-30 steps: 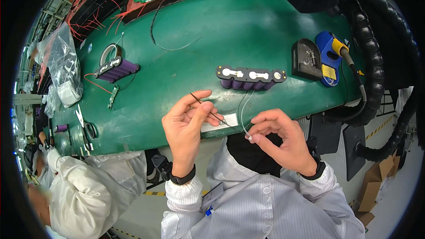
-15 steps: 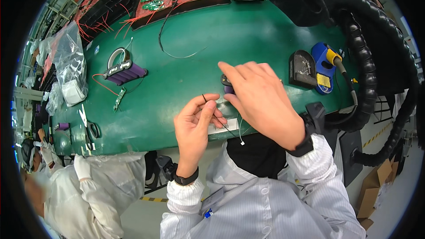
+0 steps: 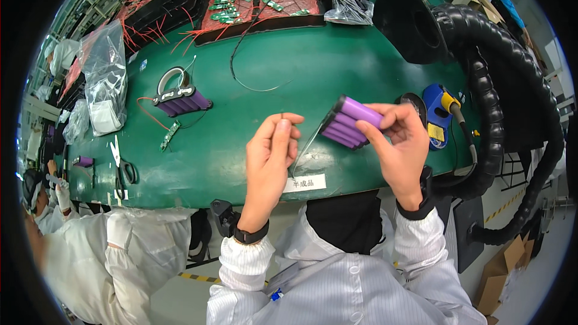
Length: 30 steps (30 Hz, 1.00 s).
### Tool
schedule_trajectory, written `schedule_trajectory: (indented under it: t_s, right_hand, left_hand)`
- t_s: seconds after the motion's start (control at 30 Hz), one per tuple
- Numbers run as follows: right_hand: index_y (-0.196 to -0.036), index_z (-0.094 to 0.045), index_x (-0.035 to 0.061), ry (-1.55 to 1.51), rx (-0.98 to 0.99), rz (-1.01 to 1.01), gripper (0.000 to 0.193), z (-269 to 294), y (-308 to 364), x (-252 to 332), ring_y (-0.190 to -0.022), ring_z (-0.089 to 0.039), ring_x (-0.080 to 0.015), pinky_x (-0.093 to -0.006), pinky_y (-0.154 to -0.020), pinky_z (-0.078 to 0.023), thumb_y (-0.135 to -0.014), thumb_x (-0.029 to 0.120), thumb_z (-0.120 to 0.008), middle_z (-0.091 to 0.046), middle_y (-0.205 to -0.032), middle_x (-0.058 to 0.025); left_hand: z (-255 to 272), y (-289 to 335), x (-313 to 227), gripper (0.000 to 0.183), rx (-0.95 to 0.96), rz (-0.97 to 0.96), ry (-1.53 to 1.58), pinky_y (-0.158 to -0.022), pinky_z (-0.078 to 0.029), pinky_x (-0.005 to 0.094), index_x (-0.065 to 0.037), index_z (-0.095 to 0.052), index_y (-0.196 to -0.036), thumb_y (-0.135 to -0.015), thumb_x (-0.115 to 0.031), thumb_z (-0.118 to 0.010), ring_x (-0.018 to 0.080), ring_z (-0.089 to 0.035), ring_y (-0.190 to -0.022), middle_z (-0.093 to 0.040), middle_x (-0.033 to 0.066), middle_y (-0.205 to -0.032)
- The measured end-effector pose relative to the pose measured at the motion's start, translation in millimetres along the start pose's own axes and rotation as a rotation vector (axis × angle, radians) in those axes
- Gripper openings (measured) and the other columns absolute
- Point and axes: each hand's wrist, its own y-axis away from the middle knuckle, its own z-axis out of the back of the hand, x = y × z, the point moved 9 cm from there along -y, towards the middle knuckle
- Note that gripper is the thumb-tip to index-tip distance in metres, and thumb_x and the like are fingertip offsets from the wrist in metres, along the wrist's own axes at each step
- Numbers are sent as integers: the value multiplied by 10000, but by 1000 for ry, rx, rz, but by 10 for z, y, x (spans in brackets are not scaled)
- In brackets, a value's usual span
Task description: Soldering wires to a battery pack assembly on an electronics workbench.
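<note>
My right hand (image 3: 402, 144) grips a battery pack (image 3: 349, 127) of several purple cells with black end holders, lifted and tilted above the green bench. A thin pale wire (image 3: 307, 146) hangs from the pack's left end. To the left, my left hand (image 3: 274, 150) is closed in a pinch, thumb against index finger. A dark tip of the thin black wire (image 3: 282, 116) shows above the pinch; my fingers hide the rest. A second purple battery pack (image 3: 183, 102) rests on the bench farther left, beside a roll of tape (image 3: 173, 78) and wired to a green circuit board (image 3: 170, 136).
Scissors (image 3: 119, 165) lie at the left. Trays (image 3: 259, 27) of green boards and red wires stand at the back. A blue soldering-iron stand (image 3: 438, 114) and black fume hoses (image 3: 500, 84) occupy the right. A white label (image 3: 305, 182) lies at the front edge.
My right hand has turned from palm-down over the pack to holding it up, its purple cells now exposed. The black wire below my left fingers no longer shows. The view has shifted slightly.
</note>
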Motion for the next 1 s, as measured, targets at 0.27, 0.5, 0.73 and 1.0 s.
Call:
schedule_trajectory:
  t_s: [0.27,0.5,0.73,1.0]
  right_hand:
    - [-941,-460,44,-195,-134,49,382,202,373,-276,-1102,-687,-237,-375,-981,-554,-861,-138,-786,-694,-1187,-241]
    - [-918,-435,59,-218,-151,47,446,453,583,-330,-1109,-675,-240,-369,-981,-547,-813,-170,-804,-665,-1184,-213]
    - [-1263,-620,-27,42,-66,-11,507,573,749,-407,-1074,-716,-236,-344,-961,-570,-806,-152,-802,-692,-1153,-168]
    - [-1170,-693,-15,218,-35,-28,413,470,683,-393,-1000,-729,-228,-324,-891,-601,-792,-96,-836,-700,-1116,-138]
  left_hand:
    - [-168,48,71,262,83,24,-177,-594,-364,192,13,-661,-1244,-1110,-176,-539,24,-444,-706,-724,52,-1040]
    - [-259,243,-82,293,81,-65,-113,-810,-480,247,31,-664,-1273,-1124,-139,-477,76,-564,-884,-717,72,-1080]
    - [-336,503,-148,282,114,-176,-369,-842,-478,294,5,-693,-1257,-1107,-125,-493,137,-570,-889,-706,79,-1050]
    - [-470,667,-272,299,143,-359,-598,-809,-474,293,26,-687,-1248,-1121,-148,-480,162,-584,-900,-662,92,-996]
